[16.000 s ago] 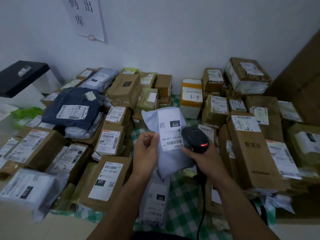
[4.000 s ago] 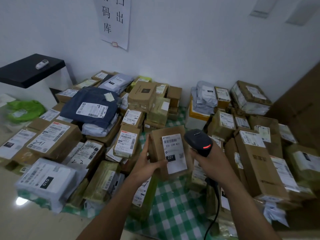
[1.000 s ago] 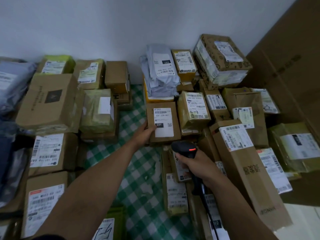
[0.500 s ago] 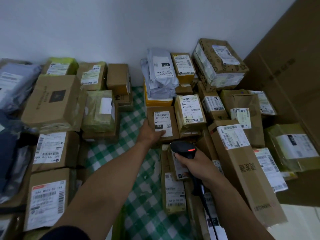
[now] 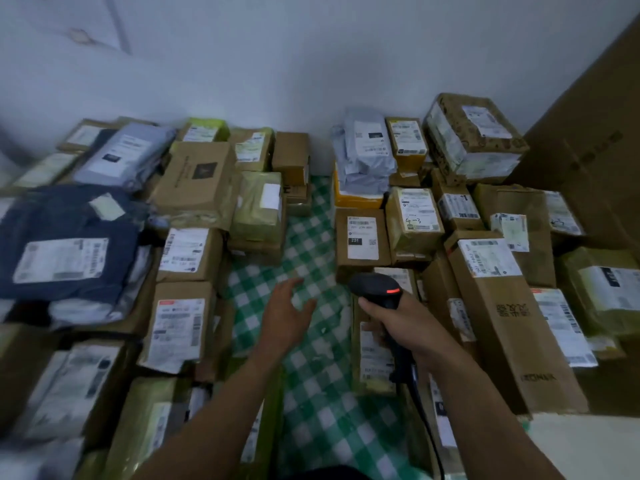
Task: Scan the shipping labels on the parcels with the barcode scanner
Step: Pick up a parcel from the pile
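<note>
Scanner up in my right hand, left hand free over the cloth.

The barcode scanner (image 5: 375,288), red light showing, sits just below the brown box labelled 231 (image 5: 362,237). My right hand (image 5: 407,323) is wrapped round its grip and hides it, and the cable (image 5: 420,403) runs off the bottom edge. My left hand (image 5: 285,315) is spread and holds nothing; I cannot tell whether it touches the green checked cloth (image 5: 306,230). That strip is the only bare lane between the two banks of parcels. The left-side labels are blurred, and the dark blue bag (image 5: 69,237) is cut off by the frame.
</note>
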The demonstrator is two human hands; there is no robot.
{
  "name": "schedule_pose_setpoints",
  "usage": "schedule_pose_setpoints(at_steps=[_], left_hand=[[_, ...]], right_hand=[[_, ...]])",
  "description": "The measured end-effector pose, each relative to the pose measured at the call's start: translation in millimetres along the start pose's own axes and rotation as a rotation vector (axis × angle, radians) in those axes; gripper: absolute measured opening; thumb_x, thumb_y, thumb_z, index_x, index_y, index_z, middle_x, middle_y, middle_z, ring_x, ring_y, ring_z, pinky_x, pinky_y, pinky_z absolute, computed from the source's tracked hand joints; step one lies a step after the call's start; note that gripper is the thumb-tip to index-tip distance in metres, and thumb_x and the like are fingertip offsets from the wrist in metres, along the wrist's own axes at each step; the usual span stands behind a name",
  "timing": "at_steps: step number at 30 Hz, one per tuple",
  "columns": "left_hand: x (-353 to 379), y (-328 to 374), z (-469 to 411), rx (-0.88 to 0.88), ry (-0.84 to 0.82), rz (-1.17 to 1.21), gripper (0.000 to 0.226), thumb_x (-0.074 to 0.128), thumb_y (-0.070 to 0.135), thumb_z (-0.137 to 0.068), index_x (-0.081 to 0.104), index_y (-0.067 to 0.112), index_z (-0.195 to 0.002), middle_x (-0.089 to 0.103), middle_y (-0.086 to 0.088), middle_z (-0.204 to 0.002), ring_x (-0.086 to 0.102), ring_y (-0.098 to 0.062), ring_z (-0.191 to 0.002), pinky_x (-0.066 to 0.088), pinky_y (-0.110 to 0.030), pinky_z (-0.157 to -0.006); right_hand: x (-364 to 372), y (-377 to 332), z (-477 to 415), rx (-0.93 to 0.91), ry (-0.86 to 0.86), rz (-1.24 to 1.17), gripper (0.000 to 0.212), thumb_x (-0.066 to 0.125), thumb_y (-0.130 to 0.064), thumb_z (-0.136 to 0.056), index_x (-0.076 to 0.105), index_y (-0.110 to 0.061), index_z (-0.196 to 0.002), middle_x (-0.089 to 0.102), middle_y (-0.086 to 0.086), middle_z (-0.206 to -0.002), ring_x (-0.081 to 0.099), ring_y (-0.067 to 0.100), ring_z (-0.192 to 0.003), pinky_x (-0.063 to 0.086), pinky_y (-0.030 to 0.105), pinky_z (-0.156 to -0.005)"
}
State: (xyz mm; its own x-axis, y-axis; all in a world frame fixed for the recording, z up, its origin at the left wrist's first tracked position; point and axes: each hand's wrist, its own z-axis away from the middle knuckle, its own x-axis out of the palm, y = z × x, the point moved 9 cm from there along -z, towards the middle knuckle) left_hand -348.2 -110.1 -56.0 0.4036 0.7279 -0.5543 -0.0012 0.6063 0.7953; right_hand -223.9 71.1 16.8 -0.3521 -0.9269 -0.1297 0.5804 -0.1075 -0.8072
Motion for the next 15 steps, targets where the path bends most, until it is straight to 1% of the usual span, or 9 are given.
schedule_pose_setpoints(at_steps=[2, 4, 7, 9, 10, 11, 12, 13, 15], left_hand=[[-21, -20, 38, 0.008, 0.043, -0.029, 0.049, 0.075, 0.030, -0.093, 0.057, 0.017, -0.137, 0.055, -0.002, -0.137, 0.056, -0.021, -0.123, 0.047, -0.036, -0.106], [-39, -43, 71, 0.001, 0.071, -0.039, 0.047, 0.076, 0.024, -0.093, 0.059, 0.016, -0.136, 0.057, -0.003, -0.136, 0.055, -0.021, -0.124, 0.046, -0.036, -0.107], [-57, -90, 112, -0.057, 0.080, -0.129, 0.050, 0.078, 0.016, -0.089, 0.060, 0.014, -0.135, 0.057, -0.007, -0.138, 0.055, -0.027, -0.126, 0.046, -0.038, -0.106], [-62, -118, 135, -0.137, 0.060, -0.192, 0.055, 0.079, 0.019, -0.088, 0.057, 0.015, -0.139, 0.051, -0.010, -0.144, 0.053, -0.029, -0.127, 0.044, -0.038, -0.105], [-63, -127, 144, -0.170, 0.042, -0.192, 0.060, 0.080, 0.019, -0.088, 0.053, 0.015, -0.142, 0.046, -0.010, -0.148, 0.051, -0.029, -0.129, 0.043, -0.038, -0.105], [-60, -136, 151, -0.204, 0.023, -0.176, 0.068, 0.082, 0.019, -0.086, 0.049, 0.016, -0.146, 0.042, -0.009, -0.150, 0.049, -0.029, -0.132, 0.042, -0.038, -0.106], [-57, -143, 157, -0.231, 0.004, -0.157, 0.079, 0.085, 0.020, -0.083, 0.044, 0.017, -0.150, 0.040, -0.009, -0.151, 0.047, -0.029, -0.134, 0.041, -0.039, -0.107], [-53, -150, 161, -0.256, -0.018, -0.140, 0.092, 0.088, 0.023, -0.077, 0.037, 0.019, -0.154, 0.039, -0.008, -0.152, 0.046, -0.030, -0.136, 0.042, -0.040, -0.108], [-45, -165, 165, -0.281, -0.046, -0.122, 0.121, 0.093, 0.035, -0.065, 0.020, 0.021, -0.161, 0.039, -0.010, -0.156, 0.044, -0.033, -0.140, 0.044, -0.046, -0.110]], right_hand=[[19, 5, 13, -0.004, -0.026, 0.026, 0.027, 0.075, -0.034, -0.095, 0.067, -0.034, -0.120, 0.077, -0.007, -0.106, 0.076, 0.019, -0.094, 0.059, 0.038, -0.076], [36, 12, 26, -0.016, -0.044, 0.060, 0.025, 0.075, -0.035, -0.095, 0.067, -0.035, -0.118, 0.076, -0.007, -0.108, 0.077, 0.017, -0.089, 0.058, 0.038, -0.077], [61, 29, 44, -0.025, -0.073, 0.075, 0.024, 0.075, -0.031, -0.095, 0.065, -0.033, -0.117, 0.076, -0.006, -0.107, 0.078, 0.017, -0.083, 0.057, 0.034, -0.067], [78, 42, 55, -0.022, -0.107, 0.083, 0.027, 0.075, -0.029, -0.095, 0.065, -0.030, -0.120, 0.075, -0.004, -0.110, 0.079, 0.020, -0.084, 0.056, 0.034, -0.065], [85, 48, 59, -0.020, -0.114, 0.094, 0.028, 0.075, -0.028, -0.095, 0.065, -0.029, -0.122, 0.075, -0.003, -0.111, 0.079, 0.021, -0.085, 0.060, 0.038, -0.069], [91, 53, 63, -0.018, -0.117, 0.104, 0.030, 0.075, -0.027, -0.095, 0.065, -0.028, -0.123, 0.075, -0.002, -0.113, 0.079, 0.021, -0.084, 0.061, 0.044, -0.079], [95, 58, 65, -0.015, -0.124, 0.108, 0.030, 0.075, -0.026, -0.095, 0.065, -0.027, -0.123, 0.075, -0.001, -0.114, 0.079, 0.020, -0.083, 0.061, 0.047, -0.086], [100, 62, 68, -0.014, -0.137, 0.116, 0.030, 0.075, -0.026, -0.095, 0.065, -0.027, -0.123, 0.074, -0.001, -0.115, 0.079, 0.019, -0.082, 0.060, 0.046, -0.087], [109, 68, 73, -0.014, -0.162, 0.130, 0.028, 0.074, -0.026, -0.096, 0.065, -0.027, -0.123, 0.074, -0.001, -0.116, 0.079, 0.019, -0.080, 0.058, 0.038, -0.073]])
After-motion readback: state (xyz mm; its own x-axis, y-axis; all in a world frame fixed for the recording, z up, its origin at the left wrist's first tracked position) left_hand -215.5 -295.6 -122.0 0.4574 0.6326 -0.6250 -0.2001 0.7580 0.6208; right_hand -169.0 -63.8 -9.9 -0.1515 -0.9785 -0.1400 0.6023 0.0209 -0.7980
